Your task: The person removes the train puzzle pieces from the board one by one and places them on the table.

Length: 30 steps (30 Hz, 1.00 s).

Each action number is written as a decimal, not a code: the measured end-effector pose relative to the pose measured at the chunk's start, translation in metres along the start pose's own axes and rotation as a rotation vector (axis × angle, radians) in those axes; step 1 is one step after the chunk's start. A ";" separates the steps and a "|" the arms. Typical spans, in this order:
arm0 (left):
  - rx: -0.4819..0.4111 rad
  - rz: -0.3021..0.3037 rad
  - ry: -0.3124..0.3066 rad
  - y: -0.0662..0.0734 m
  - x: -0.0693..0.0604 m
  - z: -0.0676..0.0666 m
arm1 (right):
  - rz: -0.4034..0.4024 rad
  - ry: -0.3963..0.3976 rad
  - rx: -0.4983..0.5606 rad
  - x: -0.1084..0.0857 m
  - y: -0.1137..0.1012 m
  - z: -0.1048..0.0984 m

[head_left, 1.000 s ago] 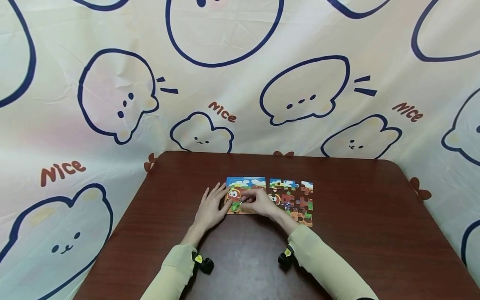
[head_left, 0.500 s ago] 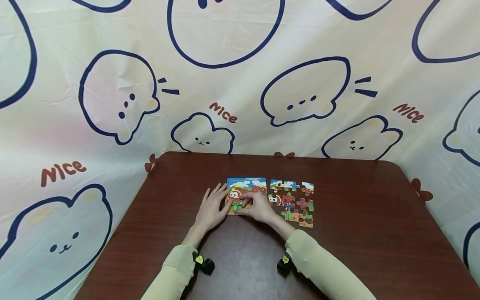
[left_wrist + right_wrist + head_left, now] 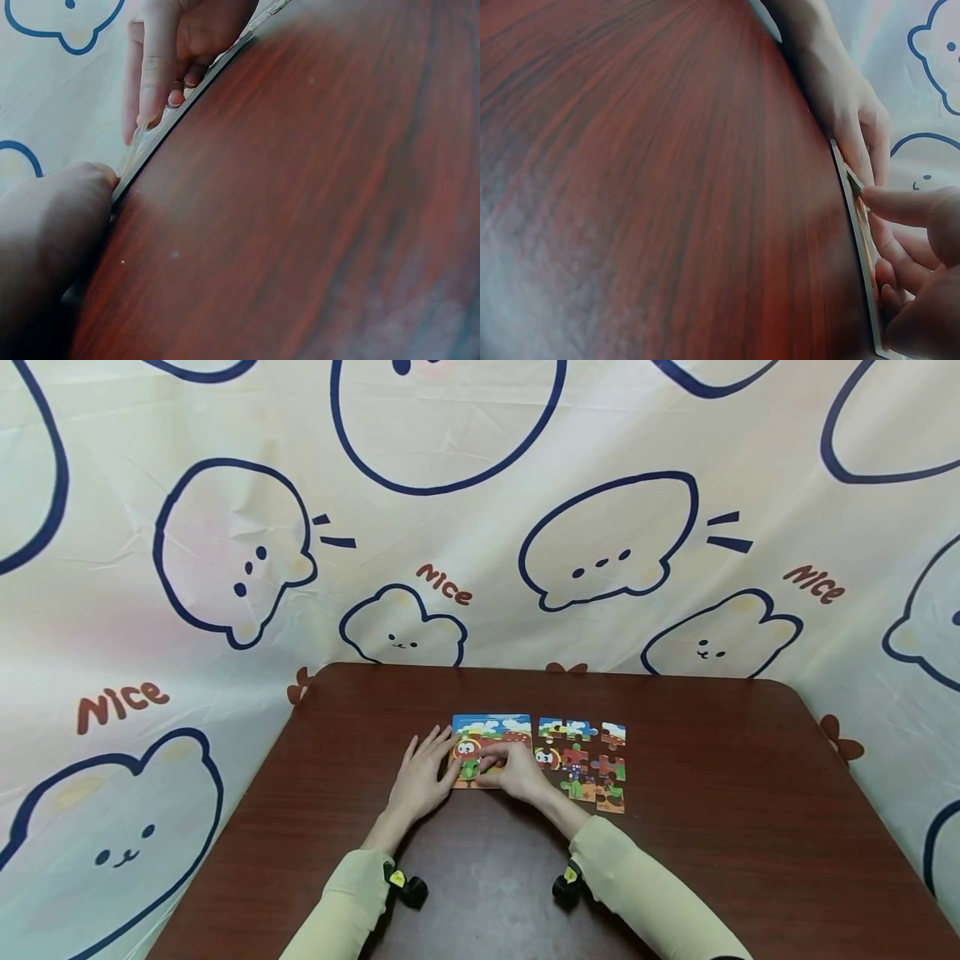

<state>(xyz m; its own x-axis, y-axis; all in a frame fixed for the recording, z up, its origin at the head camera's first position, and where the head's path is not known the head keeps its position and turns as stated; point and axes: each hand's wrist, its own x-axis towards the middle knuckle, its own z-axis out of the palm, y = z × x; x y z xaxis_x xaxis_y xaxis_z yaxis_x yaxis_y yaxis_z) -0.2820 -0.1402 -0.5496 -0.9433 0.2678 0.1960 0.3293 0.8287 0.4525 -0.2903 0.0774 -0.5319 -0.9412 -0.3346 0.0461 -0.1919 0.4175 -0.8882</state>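
Observation:
A puzzle board (image 3: 491, 723) with a blue sky and a round red character lies flat on the table. My left hand (image 3: 422, 774) rests at its left edge, fingers spread and fairly straight, thumb on the board's lower left. Over the board's lower middle, my right hand (image 3: 517, 772) pinches a puzzle piece between thumb and fingers. In the right wrist view this piece (image 3: 855, 184) shows a bit of green and sits tilted at the thumb tip. Most of the piece is hidden by the fingers. The right hand also covers the board's right part.
Several loose puzzle pieces (image 3: 612, 768) lie in rough rows just right of the board, some behind the right wrist. The brown wooden table (image 3: 712, 827) stretches out around them. A cloth with cartoon drawings (image 3: 480, 543) hangs behind the table's far edge.
My right hand has shifted slightly toward the lower left over the board, its thumb drawn a little nearer me. More loose pieces show beside its wrist. The left hand stays put.

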 end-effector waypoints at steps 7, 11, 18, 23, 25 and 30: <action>-0.003 0.006 0.017 0.001 -0.001 0.000 | -0.017 0.008 -0.031 0.001 0.001 0.001; -0.005 0.000 0.010 0.001 0.000 0.000 | -0.028 0.001 -0.023 0.000 0.002 0.002; -0.005 -0.005 0.007 0.000 -0.001 0.000 | -0.024 -0.024 -0.034 -0.001 0.000 0.004; -0.005 -0.003 0.007 0.001 -0.001 -0.001 | -0.003 0.004 -0.010 0.000 0.001 0.006; -0.006 0.001 0.010 0.001 0.000 -0.001 | -0.006 0.023 -0.001 0.000 0.000 0.005; -0.008 0.000 0.008 0.000 0.000 0.000 | -0.038 0.043 0.041 -0.006 -0.004 -0.002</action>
<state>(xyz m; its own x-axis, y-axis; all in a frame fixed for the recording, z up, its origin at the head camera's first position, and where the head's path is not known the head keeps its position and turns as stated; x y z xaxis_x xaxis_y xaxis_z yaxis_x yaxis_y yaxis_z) -0.2817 -0.1400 -0.5493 -0.9429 0.2638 0.2033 0.3298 0.8246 0.4597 -0.2848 0.0790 -0.5280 -0.9446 -0.3130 0.0993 -0.2174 0.3694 -0.9035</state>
